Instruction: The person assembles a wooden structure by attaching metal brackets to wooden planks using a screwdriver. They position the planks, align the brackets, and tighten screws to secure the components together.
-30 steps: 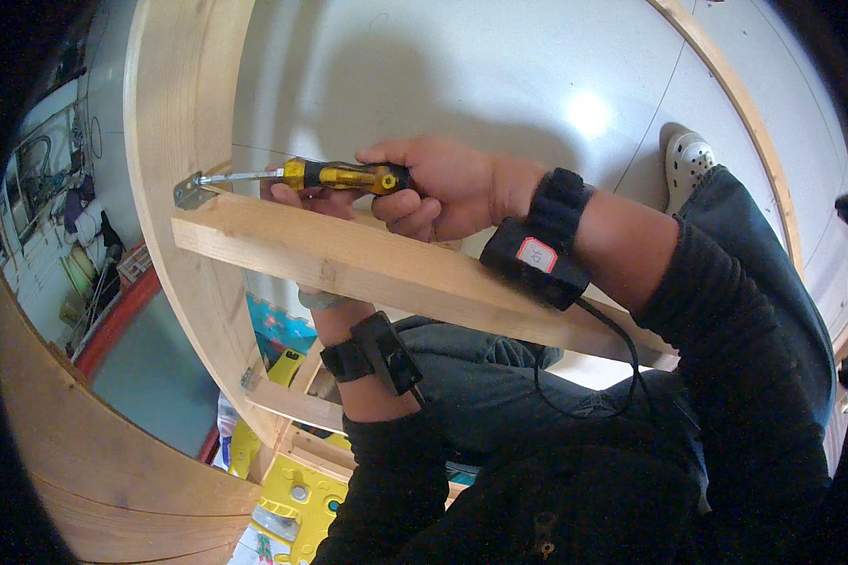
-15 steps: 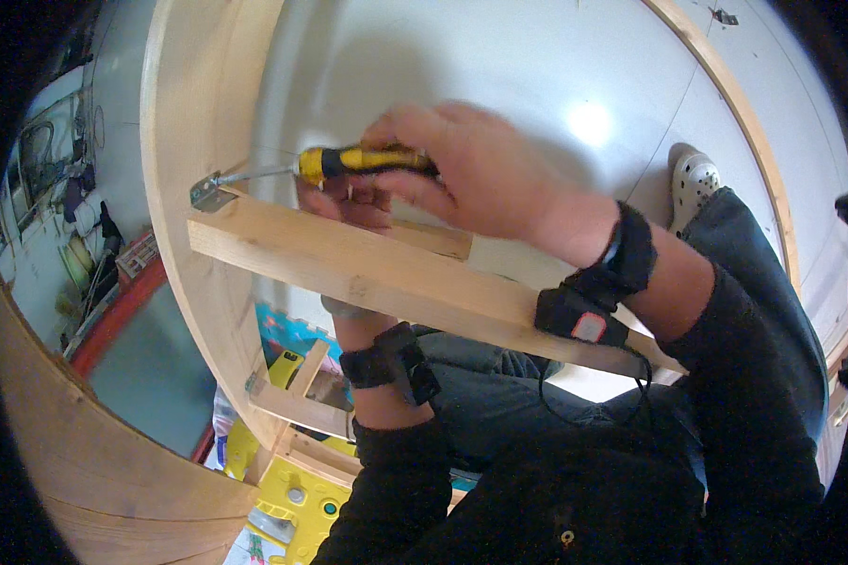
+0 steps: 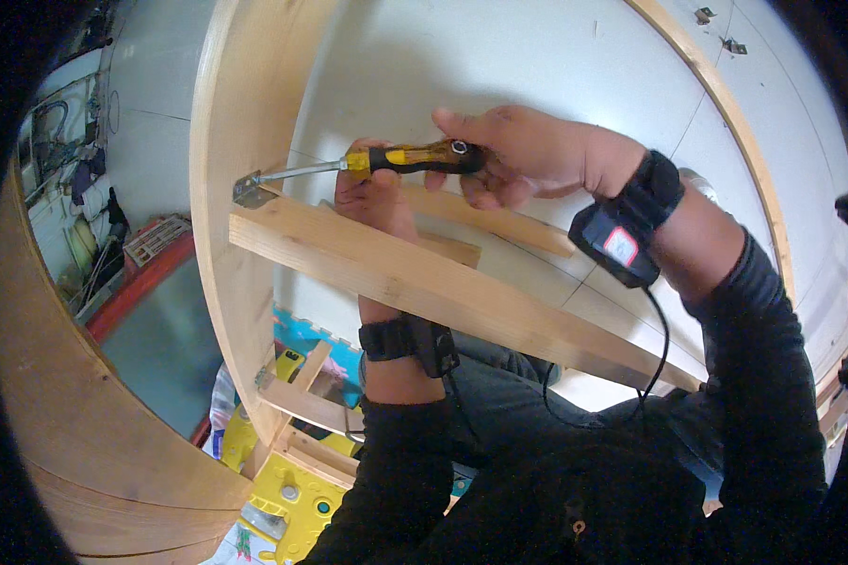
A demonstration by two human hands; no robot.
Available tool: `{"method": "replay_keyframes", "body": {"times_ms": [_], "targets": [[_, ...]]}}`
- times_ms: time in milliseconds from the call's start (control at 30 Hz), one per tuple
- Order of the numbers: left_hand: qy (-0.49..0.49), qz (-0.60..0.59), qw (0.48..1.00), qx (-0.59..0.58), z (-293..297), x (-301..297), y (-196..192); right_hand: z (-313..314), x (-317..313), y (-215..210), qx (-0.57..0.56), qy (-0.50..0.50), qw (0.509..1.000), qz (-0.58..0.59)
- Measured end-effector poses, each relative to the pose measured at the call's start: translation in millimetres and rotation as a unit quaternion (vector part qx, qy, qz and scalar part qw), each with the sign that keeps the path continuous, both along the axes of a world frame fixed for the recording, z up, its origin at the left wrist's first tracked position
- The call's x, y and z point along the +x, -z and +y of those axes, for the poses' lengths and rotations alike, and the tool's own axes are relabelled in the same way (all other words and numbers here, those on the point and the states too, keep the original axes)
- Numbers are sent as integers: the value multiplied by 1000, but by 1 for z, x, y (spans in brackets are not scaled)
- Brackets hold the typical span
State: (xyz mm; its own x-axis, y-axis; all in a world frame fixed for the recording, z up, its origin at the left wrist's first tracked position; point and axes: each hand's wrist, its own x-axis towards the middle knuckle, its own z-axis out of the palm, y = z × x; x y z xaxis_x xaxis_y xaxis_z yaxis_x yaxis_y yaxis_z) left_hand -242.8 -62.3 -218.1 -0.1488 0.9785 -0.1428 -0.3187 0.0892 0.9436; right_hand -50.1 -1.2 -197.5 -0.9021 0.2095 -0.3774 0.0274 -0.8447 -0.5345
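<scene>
A yellow-and-black screwdriver (image 3: 410, 158) lies nearly level, its metal shaft pointing left. Its tip meets a small metal corner bracket (image 3: 252, 191), which sits where a wooden crosspiece (image 3: 386, 273) joins a tall wooden board (image 3: 231, 122). My left hand (image 3: 379, 200) reaches up behind the crosspiece and pinches the front of the handle. At the handle's butt end, my right hand (image 3: 532, 155) is curled loosely about it, the thumb lifted off on top. Whether a screw is under the tip is too small to tell.
More wooden strips (image 3: 499, 221) lie on the pale tiled floor beyond the crosspiece. A long curved-looking strip (image 3: 725, 94) runs along the right. Yellow plastic stool (image 3: 297, 499) stands lower left, beside a brown wooden panel (image 3: 94, 452). Small metal brackets (image 3: 735, 46) rest far right.
My right hand has shifted back to the butt end of the handle, and its thumb has lifted. My left hand now pinches the handle's front. The view has moved slightly.
</scene>
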Motion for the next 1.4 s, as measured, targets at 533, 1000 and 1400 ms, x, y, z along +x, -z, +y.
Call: {"method": "replay_keyframes", "body": {"times_ms": [533, 1000, 1400], "targets": [[18, -147, 989, -28, -13, -4, -15, -54, -37, -14, 522, 156, 802, -245], [33, -149, 988, 18, -5, -9, -21, -38, -14, -2, 343, 103, 929, -89], [49, -71, 996, 30, -6, -8, -21, -46, -28, 1, 535, 232, 805, -110]]}}
